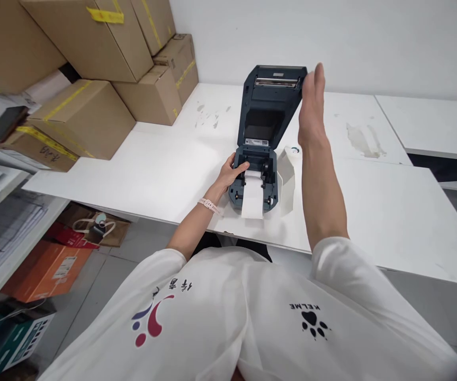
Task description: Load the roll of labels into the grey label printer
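Observation:
A dark blue label printer (271, 198) stands on the white table with its lid (263, 103) raised. A strip of white label paper (253, 198) runs out over the front of its base. My left hand (230, 172) grips the left side of the base, the thumb lying over the top edge and the other fingers partly hidden. At the upper right edge of the lid is my right hand (312, 106), fingers stretched out and seeming to touch the lid from the side. White paper (288, 182) with a rolled end lies right of the printer.
Cardboard boxes (83, 114) with yellow tape are stacked at the back left of the white table (164, 174). A white wall rises behind it. An orange box (49, 267) is on the floor at left, near a shelf (1, 198) with papers.

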Demonstrator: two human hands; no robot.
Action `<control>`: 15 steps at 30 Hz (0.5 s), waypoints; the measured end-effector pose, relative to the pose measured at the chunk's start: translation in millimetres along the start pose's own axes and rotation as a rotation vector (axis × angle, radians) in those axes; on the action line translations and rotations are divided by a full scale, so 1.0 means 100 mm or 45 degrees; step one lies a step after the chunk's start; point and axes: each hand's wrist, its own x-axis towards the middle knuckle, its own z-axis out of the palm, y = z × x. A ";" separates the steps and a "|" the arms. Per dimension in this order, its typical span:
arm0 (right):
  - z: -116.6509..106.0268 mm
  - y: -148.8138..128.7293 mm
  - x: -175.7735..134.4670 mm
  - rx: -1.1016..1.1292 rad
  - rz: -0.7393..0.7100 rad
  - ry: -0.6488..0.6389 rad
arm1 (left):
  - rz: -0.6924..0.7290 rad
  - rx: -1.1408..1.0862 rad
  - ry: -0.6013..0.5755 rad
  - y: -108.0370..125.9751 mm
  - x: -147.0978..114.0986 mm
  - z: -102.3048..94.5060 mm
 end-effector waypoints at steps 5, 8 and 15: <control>0.10 0.00 0.35 0.339 0.078 -0.115 | 0.019 0.029 0.067 -0.01 -0.01 0.02; 0.05 0.01 -0.12 0.364 0.021 0.010 | -0.112 0.018 0.194 0.00 -0.17 0.04; 0.16 0.11 -1.84 -0.193 -0.293 -0.018 | -0.053 0.048 0.421 0.13 -0.75 0.01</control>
